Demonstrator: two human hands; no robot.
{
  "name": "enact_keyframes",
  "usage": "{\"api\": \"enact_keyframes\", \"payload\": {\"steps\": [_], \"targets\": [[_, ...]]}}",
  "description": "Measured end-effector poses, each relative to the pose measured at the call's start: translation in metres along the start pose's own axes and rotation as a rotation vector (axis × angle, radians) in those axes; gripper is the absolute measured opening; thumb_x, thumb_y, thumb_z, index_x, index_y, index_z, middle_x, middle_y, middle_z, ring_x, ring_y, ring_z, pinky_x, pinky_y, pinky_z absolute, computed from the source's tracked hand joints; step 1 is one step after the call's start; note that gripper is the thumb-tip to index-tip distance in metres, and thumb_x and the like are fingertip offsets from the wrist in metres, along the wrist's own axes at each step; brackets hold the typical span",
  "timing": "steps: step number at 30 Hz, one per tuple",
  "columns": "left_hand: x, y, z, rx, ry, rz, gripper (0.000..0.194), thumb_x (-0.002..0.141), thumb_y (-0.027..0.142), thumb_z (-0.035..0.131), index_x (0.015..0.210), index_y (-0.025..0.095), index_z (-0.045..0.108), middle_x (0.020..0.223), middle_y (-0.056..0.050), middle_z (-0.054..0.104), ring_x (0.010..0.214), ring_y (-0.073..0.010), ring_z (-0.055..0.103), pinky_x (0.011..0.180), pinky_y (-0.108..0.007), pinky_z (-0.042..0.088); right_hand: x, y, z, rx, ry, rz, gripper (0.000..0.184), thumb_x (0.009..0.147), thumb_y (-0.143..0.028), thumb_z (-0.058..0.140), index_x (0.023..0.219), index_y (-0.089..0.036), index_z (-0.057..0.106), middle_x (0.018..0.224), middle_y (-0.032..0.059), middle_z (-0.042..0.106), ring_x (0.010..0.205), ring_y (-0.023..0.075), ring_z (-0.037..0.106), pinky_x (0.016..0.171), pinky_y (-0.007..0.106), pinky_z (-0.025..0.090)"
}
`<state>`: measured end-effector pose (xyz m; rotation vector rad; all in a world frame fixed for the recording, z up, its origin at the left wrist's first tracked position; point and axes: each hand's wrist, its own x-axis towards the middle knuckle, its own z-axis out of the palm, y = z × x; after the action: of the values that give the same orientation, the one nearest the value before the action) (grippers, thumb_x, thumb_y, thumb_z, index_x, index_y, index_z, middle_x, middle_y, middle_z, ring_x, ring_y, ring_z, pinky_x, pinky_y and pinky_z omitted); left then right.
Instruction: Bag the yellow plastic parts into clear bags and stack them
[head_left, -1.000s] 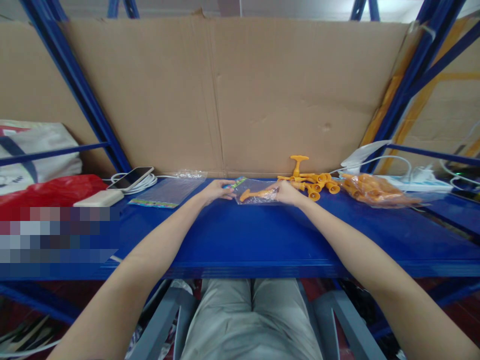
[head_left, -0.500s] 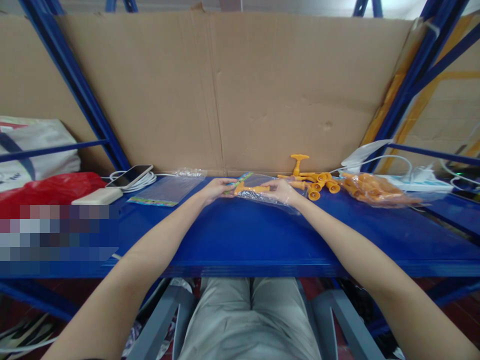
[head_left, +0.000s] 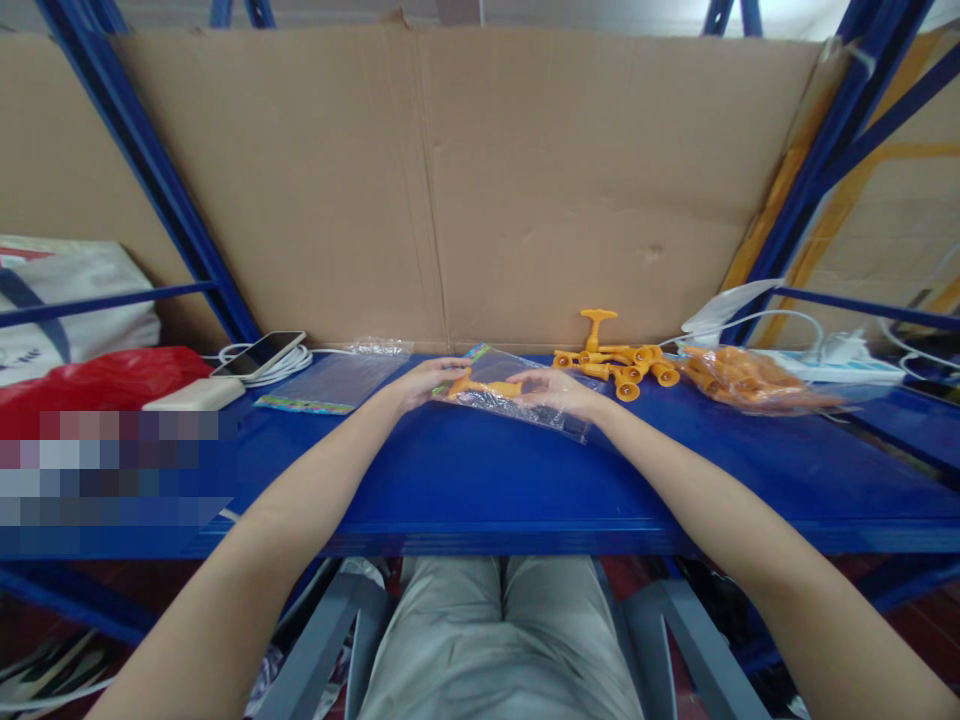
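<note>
Over the blue shelf top, my left hand (head_left: 429, 383) grips the colourful header end of a clear plastic bag (head_left: 566, 422). An orange T-shaped plastic piece (head_left: 487, 388) lies along the bag, its crossbar end close to my left fingers. My right hand (head_left: 556, 390) has its fingers closed on the other end of the piece. Whether the piece is inside the bag or on top of it, I cannot tell. Just right of my right hand is a loose pile of similar orange pieces (head_left: 626, 368), one of them standing upright.
Flat clear bags (head_left: 337, 380) with a coloured strip lie to the left. Beyond them are a phone (head_left: 262, 353), a coiled white cable (head_left: 289, 372) and a white box (head_left: 195, 393). At right sit a bag of orange pieces (head_left: 750, 380) and a white power strip (head_left: 862, 370). Cardboard (head_left: 525, 180) stands behind.
Both hands have shifted a little to the left with the bag and the orange T-shaped piece. More of the bag's right end now shows below my right hand.
</note>
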<state>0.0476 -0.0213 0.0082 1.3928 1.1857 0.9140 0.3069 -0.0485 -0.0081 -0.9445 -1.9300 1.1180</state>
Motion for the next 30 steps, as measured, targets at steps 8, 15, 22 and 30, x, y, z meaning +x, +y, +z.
{"api": "enact_keyframes", "payload": {"steps": [8,15,22,30], "targets": [[0.001,-0.002,0.01,-0.052,0.102,0.022,0.036,0.081,0.009,0.067,0.116,0.019,0.067,0.098,-0.006,0.073,0.069,-0.0123,0.068,0.06,-0.023,0.057,-0.005,-0.007,-0.002,0.171,-0.093,0.113,0.038,0.07,-0.013,0.074,0.108,-0.02,0.072,0.104,0.0043,0.074,0.096,0.0152,0.068,0.093,0.032,0.052],[0.004,0.0,0.004,-0.095,0.263,0.021,0.031,0.081,0.011,0.069,0.112,0.015,0.065,0.072,0.0,0.066,0.053,-0.0094,0.063,0.056,-0.023,0.057,-0.003,0.0,-0.031,-0.007,0.132,0.112,0.025,0.078,-0.015,0.066,0.101,-0.017,0.074,0.106,0.0099,0.074,0.086,0.0161,0.071,0.079,0.029,0.057],[0.002,0.001,-0.006,0.257,0.482,-0.034,0.033,0.087,0.012,0.054,0.119,0.013,0.062,0.073,-0.004,0.068,0.059,-0.0152,0.067,0.057,-0.027,0.057,-0.002,0.024,-0.083,-0.65,0.601,0.039,0.021,0.077,-0.011,0.057,0.089,-0.015,0.074,0.094,0.0112,0.074,0.092,0.0247,0.068,0.089,0.039,0.053],[0.001,-0.004,-0.01,1.138,0.57,0.015,0.027,0.079,0.018,0.056,0.098,0.021,0.076,0.112,-0.012,0.071,0.112,-0.0329,0.062,0.093,-0.042,0.05,-0.002,0.026,-0.068,-1.029,0.431,0.023,0.05,0.081,-0.014,0.052,0.131,-0.013,0.057,0.131,0.0165,0.059,0.123,0.0285,0.055,0.102,0.042,0.046]]}}
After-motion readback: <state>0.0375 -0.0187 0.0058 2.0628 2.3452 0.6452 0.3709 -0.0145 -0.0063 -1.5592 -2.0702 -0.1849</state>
